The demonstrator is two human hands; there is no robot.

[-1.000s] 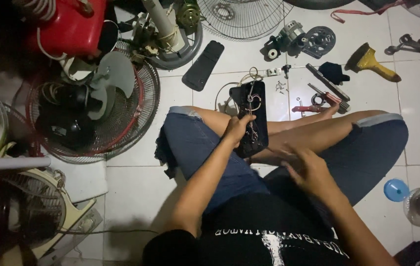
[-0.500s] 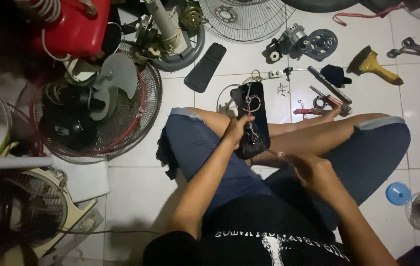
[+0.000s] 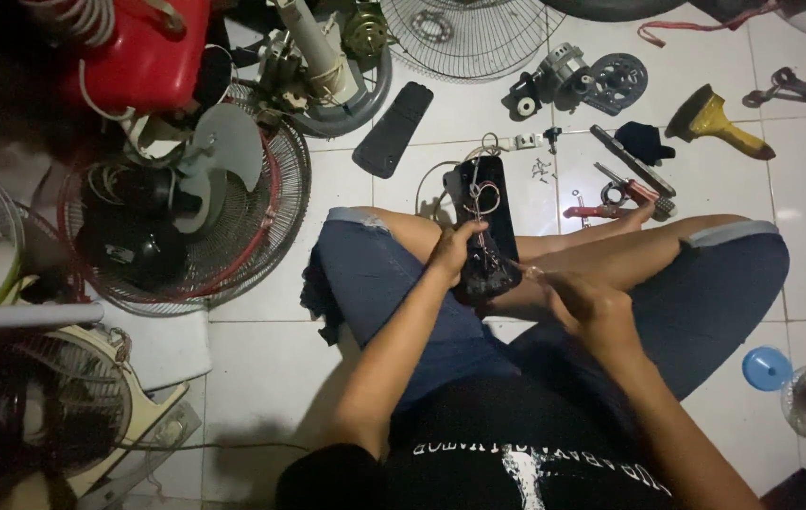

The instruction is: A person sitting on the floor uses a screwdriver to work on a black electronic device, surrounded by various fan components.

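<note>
Head view: the person sits cross-legged on a white tiled floor (image 3: 261, 378), and 1 black oblong housing panel (image 3: 484, 222) rests across the lower legs, its open side up, with thin wires looped inside it. A pale cable runs from the panel's far end onto the floor.

The left hand (image 3: 452, 251) grips the panel at its left edge, fingers curled closed around the rim. The right hand (image 3: 584, 302) sits just beside the panel's near end, fingers closed around a thin metal tool (image 3: 528, 272) whose tip points toward the panel's lower part. Whether the tip touches the panel cannot be told.

Surrounding items on the floor:
- 1 flat black cover (image 3: 393, 128), beyond the panel and to the left.
- 1 fan motor (image 3: 554, 74) and 1 round metal disc (image 3: 617, 81), beyond the panel.
- 1 yellow-handled tool (image 3: 717, 123), to the far right.
- 1 red-handled tool (image 3: 601, 210), near the right foot.
- 1 fan guard with grey blades (image 3: 195, 208), to the left of the left knee.
- 1 blue cap (image 3: 766, 368), beside the right knee.
</note>
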